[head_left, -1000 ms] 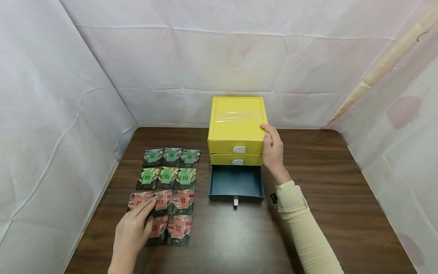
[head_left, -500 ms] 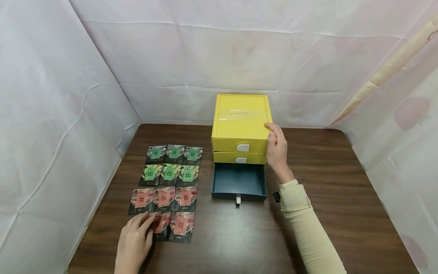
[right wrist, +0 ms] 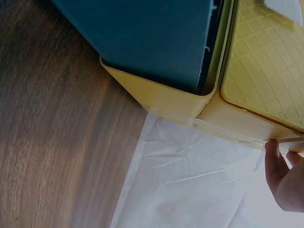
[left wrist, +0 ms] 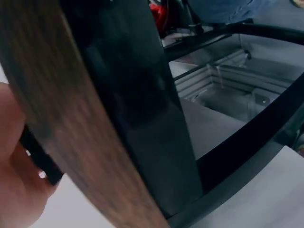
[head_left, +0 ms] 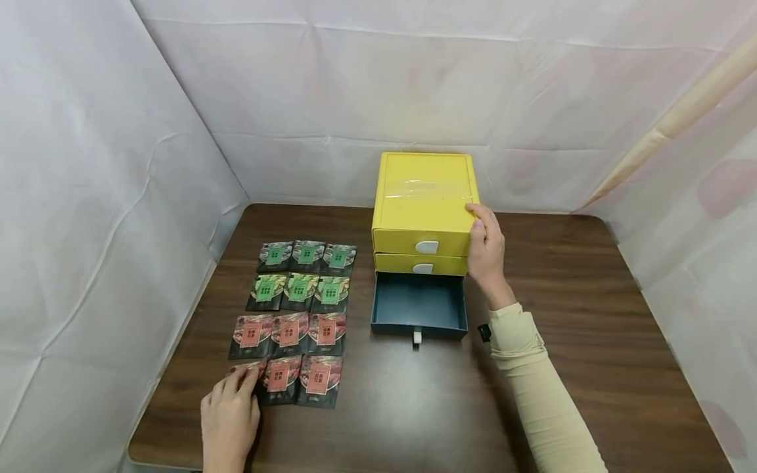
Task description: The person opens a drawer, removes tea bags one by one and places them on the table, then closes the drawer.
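My left hand [head_left: 229,414] is at the front left packet [head_left: 247,369], with curled fingers pinching it and covering most of it. In the left wrist view, a dark packet edge [left wrist: 40,156] shows between thumb and fingers. Foil packets lie in rows of three: dark green-labelled [head_left: 307,256], lighter green [head_left: 298,290], and two rows of red-labelled packets [head_left: 290,333]. My right hand [head_left: 487,253] grips the right edge of a yellow drawer box [head_left: 424,200], fingers over its top and thumb at the side. Its bottom drawer [head_left: 418,302] is pulled out, dark blue inside and holding nothing.
The two upper drawers are closed, each with a white tab [head_left: 426,247]. A brown wooden table [head_left: 568,341] carries everything, with white cloth [head_left: 355,79] behind and at both sides. Below the table edge in the left wrist view is a dark frame [left wrist: 266,137].
My left hand has moved from the left red packet of the third row down to the front row's left packet. My right hand stays on the box. The head view has shifted slightly.
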The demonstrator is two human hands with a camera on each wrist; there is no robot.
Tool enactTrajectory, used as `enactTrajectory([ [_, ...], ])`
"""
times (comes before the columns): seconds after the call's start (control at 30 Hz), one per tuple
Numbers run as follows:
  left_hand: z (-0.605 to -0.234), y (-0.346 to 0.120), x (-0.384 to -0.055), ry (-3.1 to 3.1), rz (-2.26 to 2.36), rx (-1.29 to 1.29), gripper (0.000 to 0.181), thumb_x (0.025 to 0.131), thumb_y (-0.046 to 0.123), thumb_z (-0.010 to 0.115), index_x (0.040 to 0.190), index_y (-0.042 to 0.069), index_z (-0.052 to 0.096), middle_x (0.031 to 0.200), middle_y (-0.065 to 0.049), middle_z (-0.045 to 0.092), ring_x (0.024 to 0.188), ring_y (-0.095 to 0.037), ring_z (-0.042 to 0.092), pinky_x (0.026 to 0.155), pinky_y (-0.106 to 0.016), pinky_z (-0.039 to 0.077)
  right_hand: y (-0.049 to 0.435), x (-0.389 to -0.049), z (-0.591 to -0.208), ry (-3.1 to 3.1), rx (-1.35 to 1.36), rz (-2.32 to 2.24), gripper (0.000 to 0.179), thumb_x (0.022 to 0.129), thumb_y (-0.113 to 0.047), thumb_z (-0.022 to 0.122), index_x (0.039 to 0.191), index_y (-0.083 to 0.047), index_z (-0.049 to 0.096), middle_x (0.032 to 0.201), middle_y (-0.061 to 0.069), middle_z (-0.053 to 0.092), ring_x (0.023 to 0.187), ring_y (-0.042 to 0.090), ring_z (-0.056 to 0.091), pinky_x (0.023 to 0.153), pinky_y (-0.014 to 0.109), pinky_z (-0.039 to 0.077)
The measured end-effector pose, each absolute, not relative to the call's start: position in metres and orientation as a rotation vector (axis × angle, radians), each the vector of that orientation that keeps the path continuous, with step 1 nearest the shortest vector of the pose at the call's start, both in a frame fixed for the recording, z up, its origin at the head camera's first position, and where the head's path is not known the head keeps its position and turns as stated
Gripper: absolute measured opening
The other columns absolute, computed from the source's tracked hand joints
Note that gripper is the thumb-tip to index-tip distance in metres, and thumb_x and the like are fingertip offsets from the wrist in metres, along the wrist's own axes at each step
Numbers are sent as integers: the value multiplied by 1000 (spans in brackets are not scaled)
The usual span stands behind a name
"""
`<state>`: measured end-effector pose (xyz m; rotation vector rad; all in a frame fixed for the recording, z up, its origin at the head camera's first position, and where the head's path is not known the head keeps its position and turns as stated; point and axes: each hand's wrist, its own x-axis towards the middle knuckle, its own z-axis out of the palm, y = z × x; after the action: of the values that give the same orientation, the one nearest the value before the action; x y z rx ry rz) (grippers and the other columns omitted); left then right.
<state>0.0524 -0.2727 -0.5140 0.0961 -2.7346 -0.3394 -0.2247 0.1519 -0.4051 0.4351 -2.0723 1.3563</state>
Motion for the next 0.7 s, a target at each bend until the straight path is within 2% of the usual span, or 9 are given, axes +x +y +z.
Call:
enactTrajectory([
  [0.17,-516,-273,50,-2908,-388,157,58,69,-8,67,126,1,63,121,-25,57,105,-47,53,79,-65,38,152,-225,-405,-2082,417,1354,43,100,-29,35,127,-9,62,134,5,55,118,26,51,95,47,40],
  [0.33,-511,-276,47,-3176,-451,235,68,71,-1,63,138,0,52,130,-28,48,112,-49,48,81,-67,37,154,-225,-410,-2082,419,1356,42,101,-28,35,127,-10,62,134,5,55,114,28,52,92,48,41],
  [0.53,-505,-277,45,-3282,-438,295,66,76,16,64,138,1,51,131,-28,47,113,-53,44,80,-67,37,152,-223,-411,-2086,413,1344,43,101,-31,35,127,-10,62,133,5,56,113,26,52,91,47,41],
  [0.7,-503,-278,42,-3264,-429,278,66,75,23,66,136,3,54,130,-27,48,114,-53,43,79,-67,39,153,-223,-410,-2084,421,1345,43,102,-32,35,127,-10,62,134,4,55,117,25,51,93,48,40],
])
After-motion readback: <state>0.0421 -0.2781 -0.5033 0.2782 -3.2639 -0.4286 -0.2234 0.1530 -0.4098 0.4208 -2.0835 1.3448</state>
